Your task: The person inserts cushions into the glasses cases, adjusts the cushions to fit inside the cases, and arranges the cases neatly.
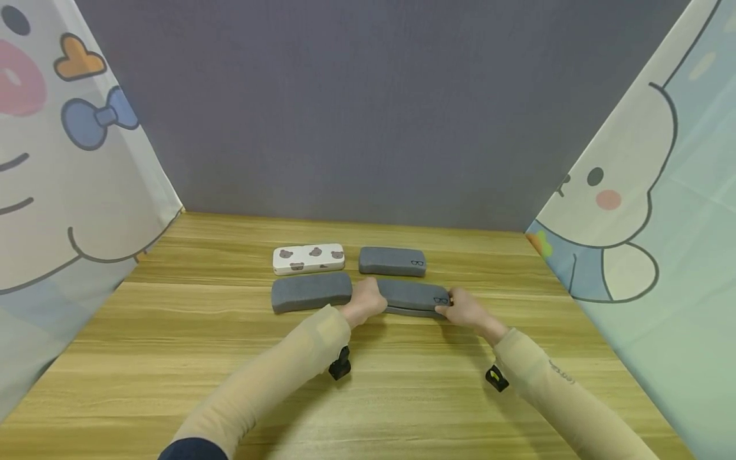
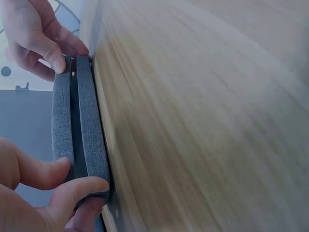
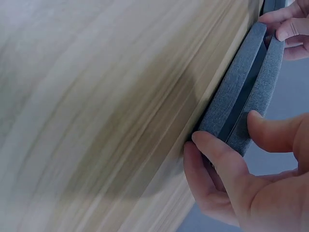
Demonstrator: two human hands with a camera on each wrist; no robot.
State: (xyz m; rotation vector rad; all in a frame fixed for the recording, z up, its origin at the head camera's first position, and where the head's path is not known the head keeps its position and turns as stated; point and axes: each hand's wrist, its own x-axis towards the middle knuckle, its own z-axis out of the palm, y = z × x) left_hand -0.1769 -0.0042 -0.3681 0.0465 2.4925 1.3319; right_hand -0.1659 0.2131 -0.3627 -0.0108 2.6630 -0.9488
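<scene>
A grey fabric glasses case [image 1: 409, 294] with a small glasses print lies on the table, held at both ends. My left hand [image 1: 365, 301] grips its left end, thumb on the lid and fingers at the lower half, as the left wrist view shows. At the other end my right hand [image 1: 464, 310] pinches the case, its thumb [image 3: 263, 128] on the lid. A narrow dark gap runs between lid and base [image 2: 91, 125], so the lid is slightly raised. What lies inside cannot be seen.
Left of my left hand lies another grey case [image 1: 310, 292]. Behind stand a white case with bear prints [image 1: 308, 259] and a grey case with a glasses print [image 1: 392, 260]. A grey panel [image 1: 356, 115] closes off the back of the wooden table [image 1: 402, 396], with cartoon-printed cloths at both sides.
</scene>
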